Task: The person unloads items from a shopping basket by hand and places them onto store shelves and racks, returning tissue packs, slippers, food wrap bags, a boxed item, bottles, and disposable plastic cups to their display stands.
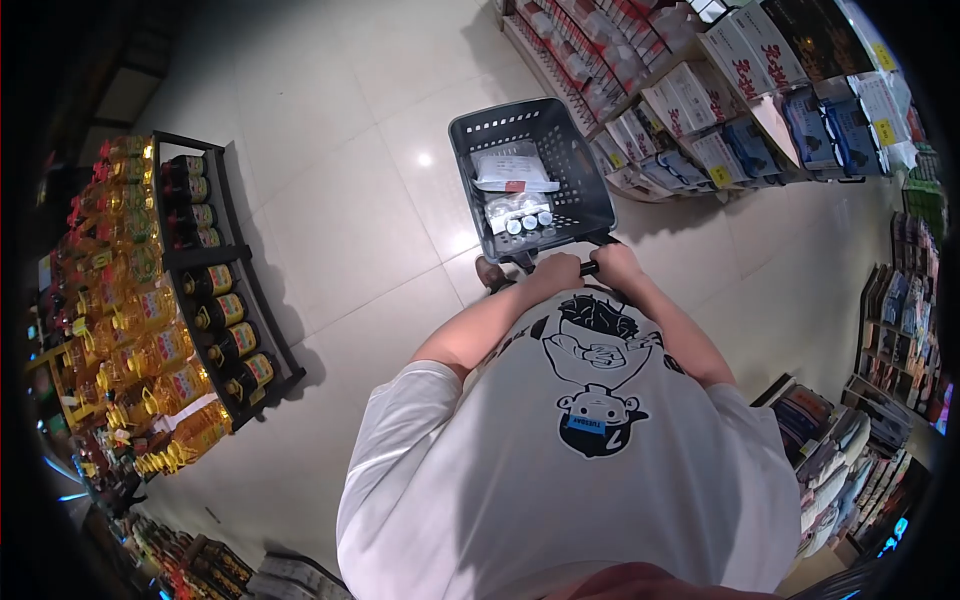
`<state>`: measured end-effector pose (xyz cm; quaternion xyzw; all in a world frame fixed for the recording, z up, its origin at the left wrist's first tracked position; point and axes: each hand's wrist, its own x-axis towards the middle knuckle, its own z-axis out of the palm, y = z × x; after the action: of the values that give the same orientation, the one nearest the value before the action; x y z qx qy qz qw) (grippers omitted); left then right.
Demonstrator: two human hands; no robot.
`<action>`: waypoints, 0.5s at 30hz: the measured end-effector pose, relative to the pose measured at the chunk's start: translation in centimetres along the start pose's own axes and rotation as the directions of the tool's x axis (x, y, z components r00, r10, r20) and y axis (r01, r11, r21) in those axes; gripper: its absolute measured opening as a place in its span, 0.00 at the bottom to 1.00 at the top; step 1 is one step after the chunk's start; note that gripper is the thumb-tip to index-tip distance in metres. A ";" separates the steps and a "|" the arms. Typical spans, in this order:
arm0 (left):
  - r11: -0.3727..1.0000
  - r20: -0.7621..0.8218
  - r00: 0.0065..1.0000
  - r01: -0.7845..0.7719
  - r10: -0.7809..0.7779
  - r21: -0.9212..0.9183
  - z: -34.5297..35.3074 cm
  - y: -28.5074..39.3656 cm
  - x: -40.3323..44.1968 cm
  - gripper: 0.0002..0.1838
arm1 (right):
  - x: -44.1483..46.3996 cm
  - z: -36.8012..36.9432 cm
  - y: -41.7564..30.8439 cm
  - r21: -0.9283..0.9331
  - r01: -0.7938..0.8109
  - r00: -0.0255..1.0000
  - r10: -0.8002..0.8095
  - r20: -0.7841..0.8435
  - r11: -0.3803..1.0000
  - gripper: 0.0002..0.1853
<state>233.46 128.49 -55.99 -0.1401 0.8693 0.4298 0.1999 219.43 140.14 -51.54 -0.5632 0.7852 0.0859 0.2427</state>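
Observation:
A dark grey shopping basket (pixel 584 160) with perforated walls stands in front of me. Inside lie a clear bag with a white label (pixel 510 170) and, nearer me, a pack with several round white lids (pixel 529 222). Both my hands are wrapped round the black handle (pixel 589 268) at the basket's near side. My left hand (pixel 556 273) is closed on its left part, and my right hand (pixel 617 264) on its right part, a short gap between them. The fingertips are mostly hidden.
At the left, a rack holds yellow oil bottles (pixel 160 347) and dark bottles (pixel 234 340). Shelves with boxes (pixel 690 98) stand at the upper right, close to the basket. More stocked shelves (pixel 895 310) line the right. Pale tiled floor (pixel 350 190) runs between the racks.

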 end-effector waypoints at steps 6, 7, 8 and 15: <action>0.994 -0.097 0.989 0.113 -0.111 0.015 3.1 3.2 0.6 0.20 | -2.4 1.8 3.4 -0.044 0.175 0.975 -0.180 -0.129 0.984 0.05; 0.992 -0.119 0.985 0.127 -0.124 0.017 3.9 3.9 0.5 0.18 | -2.9 2.4 4.0 -0.041 0.184 0.973 -0.187 -0.134 0.982 0.05; 0.991 -0.125 0.984 0.133 -0.130 0.022 4.7 4.6 0.4 0.18 | -3.5 2.9 4.5 -0.052 0.205 0.967 -0.210 -0.141 0.977 0.05; 0.970 -0.223 0.945 0.245 -0.238 0.005 9.1 10.8 1.2 0.18 | -7.4 1.1 7.8 -0.121 0.177 0.982 -0.184 -0.046 0.977 0.10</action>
<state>230.02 142.13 -54.07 -0.2891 0.8693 0.3697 0.1552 214.36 149.50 -50.02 -0.6475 0.7311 0.0932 0.1939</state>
